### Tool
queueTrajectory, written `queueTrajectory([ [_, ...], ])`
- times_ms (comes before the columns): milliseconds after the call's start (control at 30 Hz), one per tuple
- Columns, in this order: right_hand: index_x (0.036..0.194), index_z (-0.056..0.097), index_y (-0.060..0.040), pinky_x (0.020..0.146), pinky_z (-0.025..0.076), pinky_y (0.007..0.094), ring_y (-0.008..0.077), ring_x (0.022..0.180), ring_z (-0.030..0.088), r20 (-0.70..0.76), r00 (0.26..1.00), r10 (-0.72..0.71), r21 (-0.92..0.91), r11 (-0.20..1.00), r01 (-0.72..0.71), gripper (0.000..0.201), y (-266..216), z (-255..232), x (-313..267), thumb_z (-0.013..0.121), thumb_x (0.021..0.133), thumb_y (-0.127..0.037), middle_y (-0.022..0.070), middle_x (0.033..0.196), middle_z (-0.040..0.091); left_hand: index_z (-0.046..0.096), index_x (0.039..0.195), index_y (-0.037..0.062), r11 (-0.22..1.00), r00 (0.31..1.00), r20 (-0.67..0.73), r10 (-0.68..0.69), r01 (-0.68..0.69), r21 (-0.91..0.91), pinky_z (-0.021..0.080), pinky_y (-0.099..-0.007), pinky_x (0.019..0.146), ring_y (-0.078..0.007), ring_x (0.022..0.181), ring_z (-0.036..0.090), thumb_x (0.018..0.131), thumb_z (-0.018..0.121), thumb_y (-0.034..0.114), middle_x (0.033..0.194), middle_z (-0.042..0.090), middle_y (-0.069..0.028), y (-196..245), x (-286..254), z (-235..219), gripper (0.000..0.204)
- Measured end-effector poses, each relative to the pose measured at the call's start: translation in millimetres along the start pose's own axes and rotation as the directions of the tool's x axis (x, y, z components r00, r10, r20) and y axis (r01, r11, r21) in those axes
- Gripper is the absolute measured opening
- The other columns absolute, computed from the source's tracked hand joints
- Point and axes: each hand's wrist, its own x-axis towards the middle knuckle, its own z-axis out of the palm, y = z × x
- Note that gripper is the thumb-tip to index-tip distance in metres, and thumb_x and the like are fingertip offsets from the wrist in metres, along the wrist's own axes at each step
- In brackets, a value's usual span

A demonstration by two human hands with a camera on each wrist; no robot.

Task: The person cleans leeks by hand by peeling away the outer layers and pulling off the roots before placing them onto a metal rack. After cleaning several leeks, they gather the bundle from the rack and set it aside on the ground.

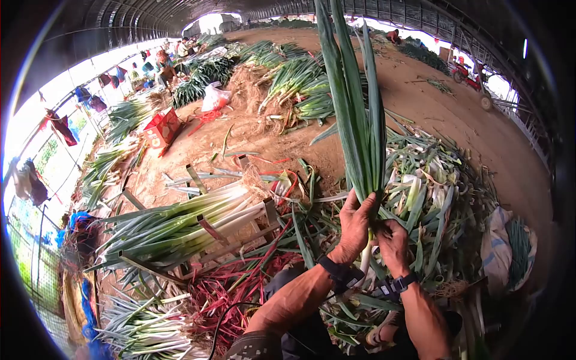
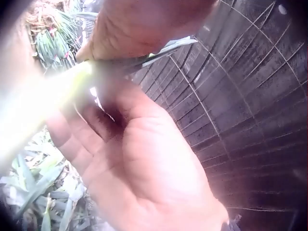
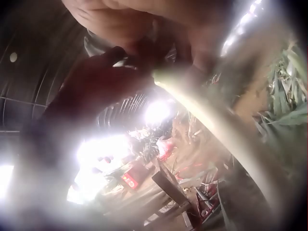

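Note:
A long green onion (image 1: 360, 144) stands upright in front of me, its leaves rising past the top of the head view. My left hand (image 1: 355, 223) grips it where the leaves meet the stalk, with the thumb laid along it. Just below and to the right, my right hand (image 1: 393, 245) has its curled fingertips pinching at the same onion. The pale stalk (image 3: 211, 122) runs down from between the hands in the right wrist view. In the left wrist view the stalk (image 2: 45, 106) is washed out by glare, and the fingertips are partly hidden.
A frame (image 1: 210, 231) at left cradles a bundle of green onions (image 1: 180, 223). Red ties (image 1: 234, 300) lie below it. Trimmed leaves (image 1: 435, 198) are heaped at right, near a white sack (image 1: 497, 240). Beyond are a red box (image 1: 162, 131) and more onion piles (image 1: 306, 84).

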Motion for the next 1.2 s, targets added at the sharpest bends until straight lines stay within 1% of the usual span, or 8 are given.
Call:
queueTrajectory([
  [100,0.092,0.067,0.0008,0.060,0.056,0.0269,0.0093,0.067,0.058,-0.011,1.000,0.009,-0.037,0.999,-0.010,0.014,-5.8,1.5,-0.5,0.063,0.091,-0.012,0.0002,0.076,0.059,0.057,0.127,0.0023,1.000,1.000,0.011,0.001,-0.001,0.006,0.050,-0.0254,0.082,-0.0103,0.096,0.060,0.099,0.061,0.009,0.111,0.066,-0.0041,-2.8,0.0,-0.1,0.029],
  [267,0.092,0.068,0.0005,0.057,0.053,0.0277,0.0105,0.068,0.059,0.013,1.000,-0.022,-0.034,0.999,0.022,0.016,4.6,-7.8,-0.7,0.068,0.090,-0.015,0.0014,0.076,0.061,0.059,0.117,0.0051,0.999,0.997,-0.080,-0.016,0.020,0.047,0.043,-0.0239,0.053,-0.0091,0.066,0.057,0.097,0.063,0.013,0.088,0.066,-0.0024,7.1,4.0,5.5,0.022],
  [367,0.100,0.068,-0.0003,0.057,0.054,0.0257,0.0092,0.074,0.061,0.016,0.993,-0.119,0.008,0.993,0.119,0.023,35.1,-13.1,3.1,0.075,0.088,-0.019,0.0021,0.087,0.066,0.058,0.115,0.0073,0.998,0.999,-0.012,-0.032,0.032,-0.053,0.043,-0.0232,0.054,-0.0083,0.065,0.054,0.098,0.062,0.014,0.083,0.061,0.0003,14.5,10.6,-0.3,0.018],
  [467,0.107,0.063,0.0015,0.061,0.057,0.0252,0.0104,0.082,0.065,0.043,0.999,0.029,0.128,0.991,-0.034,0.032,5.8,-4.1,-2.9,0.074,0.089,-0.022,0.0051,0.097,0.067,0.058,0.118,0.0064,0.986,0.999,-0.022,-0.026,0.022,-0.164,0.049,-0.0254,0.062,-0.0111,0.074,0.060,0.098,0.062,0.010,0.092,0.064,-0.0015,12.1,13.5,-2.8,0.021],
  [567,0.106,0.063,0.0015,0.061,0.056,0.0259,0.0122,0.080,0.066,0.028,0.997,0.066,0.025,0.997,-0.067,0.031,-9.3,0.2,1.2,0.075,0.087,-0.021,0.0062,0.093,0.068,0.058,0.122,0.0052,0.974,0.998,-0.048,-0.034,0.022,-0.227,0.052,-0.0268,0.073,-0.0128,0.087,0.063,0.097,0.063,0.007,0.103,0.066,-0.0033,10.9,10.1,-0.9,0.026],
  [767,0.103,0.061,0.0020,0.056,0.056,0.0253,0.0100,0.070,0.062,0.006,0.987,-0.159,-0.276,0.949,0.154,0.021,22.8,1.2,9.8,0.067,0.086,-0.007,0.0044,0.087,0.065,0.059,0.122,0.0037,0.990,0.999,-0.041,-0.001,-0.005,-0.144,0.050,-0.0262,0.077,-0.0110,0.089,0.061,0.096,0.063,0.006,0.105,0.067,-0.0027,10.6,3.7,2.6,0.026],
  [1067,0.098,0.063,0.0041,0.053,0.057,0.0271,0.0106,0.065,0.061,0.005,0.974,-0.226,-0.285,0.933,0.218,0.013,16.2,-2.7,5.9,0.062,0.086,-0.001,0.0027,0.080,0.061,0.058,0.124,0.0074,0.983,0.996,-0.036,-0.084,0.077,-0.168,0.051,-0.0285,0.072,-0.0123,0.087,0.061,0.097,0.061,0.008,0.103,0.064,-0.0009,9.7,7.0,-7.4,0.027],
  [1200,0.091,0.066,0.0003,0.060,0.050,0.0257,0.0106,0.073,0.064,-0.075,0.997,-0.012,0.000,1.000,0.012,0.009,19.7,-10.2,3.7,0.065,0.086,-0.007,0.0062,0.081,0.068,0.058,0.120,0.0071,0.952,0.988,-0.032,-0.152,0.137,-0.275,0.052,-0.0311,0.074,-0.0141,0.085,0.062,0.099,0.061,0.017,0.101,0.064,-0.0019,16.6,9.5,-9.1,0.024],
])
